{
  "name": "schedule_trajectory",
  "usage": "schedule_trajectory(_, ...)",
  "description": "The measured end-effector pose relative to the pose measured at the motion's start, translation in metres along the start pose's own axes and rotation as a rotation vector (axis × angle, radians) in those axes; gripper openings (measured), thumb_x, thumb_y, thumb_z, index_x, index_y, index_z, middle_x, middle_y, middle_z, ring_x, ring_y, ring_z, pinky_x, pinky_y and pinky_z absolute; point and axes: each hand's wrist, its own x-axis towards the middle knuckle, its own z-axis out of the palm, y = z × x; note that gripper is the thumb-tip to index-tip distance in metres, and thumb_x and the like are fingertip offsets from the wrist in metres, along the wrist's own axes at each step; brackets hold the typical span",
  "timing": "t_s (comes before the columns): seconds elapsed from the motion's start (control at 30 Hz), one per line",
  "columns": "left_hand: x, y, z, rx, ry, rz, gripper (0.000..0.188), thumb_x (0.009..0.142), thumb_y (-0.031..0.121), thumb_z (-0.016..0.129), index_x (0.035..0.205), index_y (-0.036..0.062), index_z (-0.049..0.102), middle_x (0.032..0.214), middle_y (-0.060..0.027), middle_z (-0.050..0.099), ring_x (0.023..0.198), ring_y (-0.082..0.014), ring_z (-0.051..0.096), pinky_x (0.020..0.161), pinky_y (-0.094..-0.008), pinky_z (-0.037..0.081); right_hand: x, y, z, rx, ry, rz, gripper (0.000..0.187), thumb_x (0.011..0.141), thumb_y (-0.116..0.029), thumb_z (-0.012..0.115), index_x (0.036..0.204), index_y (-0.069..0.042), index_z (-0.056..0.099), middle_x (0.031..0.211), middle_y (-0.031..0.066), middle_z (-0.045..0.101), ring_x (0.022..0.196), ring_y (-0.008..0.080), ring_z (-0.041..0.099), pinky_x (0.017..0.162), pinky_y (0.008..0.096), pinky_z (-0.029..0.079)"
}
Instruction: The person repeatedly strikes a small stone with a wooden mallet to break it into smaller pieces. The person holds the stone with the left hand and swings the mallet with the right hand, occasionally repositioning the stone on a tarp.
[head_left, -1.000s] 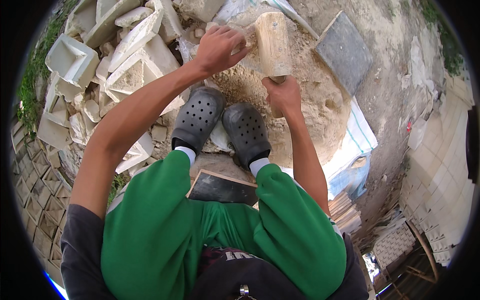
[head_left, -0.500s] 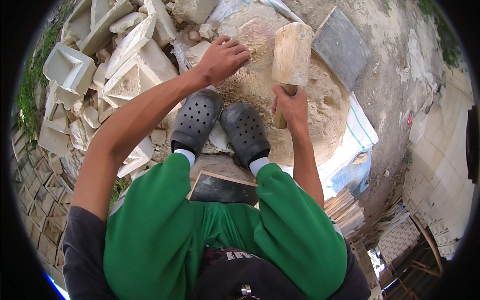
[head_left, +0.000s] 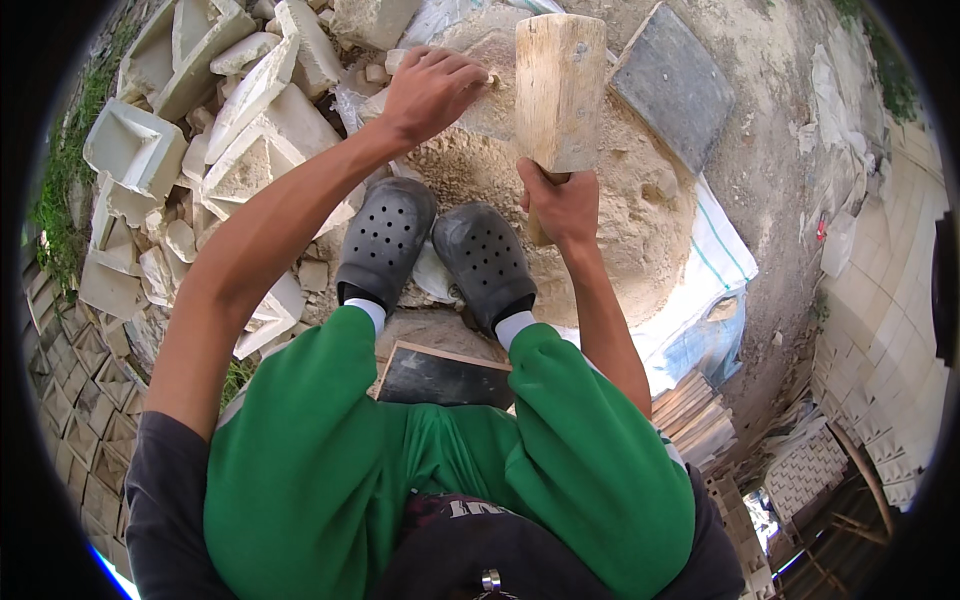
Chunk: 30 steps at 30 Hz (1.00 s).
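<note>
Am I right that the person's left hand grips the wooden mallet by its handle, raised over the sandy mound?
Not quite: the head view shows the right hand gripping the wooden mallet by its handle, raised over the sandy mound. The left hand rests on the mound.

Rough wooden mallet (head_left: 558,90) (matt, unpainted)

Your left hand (head_left: 432,88) covers whatever its fingertips press on the stone, your right hand (head_left: 562,200) hides most of the wooden mallet (head_left: 558,90) handle, pale broken blocks (head_left: 180,150) cut off at the rim, your torso cropped below.
</note>
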Motion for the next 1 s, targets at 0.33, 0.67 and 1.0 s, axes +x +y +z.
schedule_trajectory(0.33,-0.012,-0.005,-0.012,-0.082,0.021,-0.207,0.015,0.086,0.023,0.079,0.091,0.0132,0.069,0.105,0.0000,0.076,0.104,-0.0231,0.068,0.096,-0.0398,0.045,0.023,-0.009,0.012,-0.225,-0.006,0.035,0.031,0.088,-0.026,0.077,0.096,0.003,0.071,0.069,0.0089,0.071,0.053,0.0167,0.069,0.053,0.0322,0.055)
schedule_trajectory(0.67,-0.017,-0.004,-0.018,-0.107,0.047,-0.314,0.018,0.087,0.026,0.077,0.092,0.0120,0.068,0.103,-0.0026,0.075,0.102,-0.0259,0.068,0.097,-0.0409,0.044,0.021,-0.008,0.019,-0.305,-0.056,0.066,0.030,0.087,-0.025,0.077,0.094,0.003,0.072,0.070,0.0098,0.072,0.054,0.0176,0.069,0.053,0.0335,0.054)
schedule_trajectory(1.0,0.001,-0.008,-0.024,-0.062,-0.126,-0.436,0.021,0.086,0.030,0.072,0.090,0.0095,0.068,0.097,-0.0047,0.076,0.096,-0.0272,0.070,0.095,-0.0404,0.045,0.018,-0.011,0.012,-0.227,-0.046,0.077,0.030,0.085,-0.023,0.077,0.098,0.004,0.071,0.072,0.0112,0.072,0.060,0.0208,0.071,0.058,0.0357,0.055)
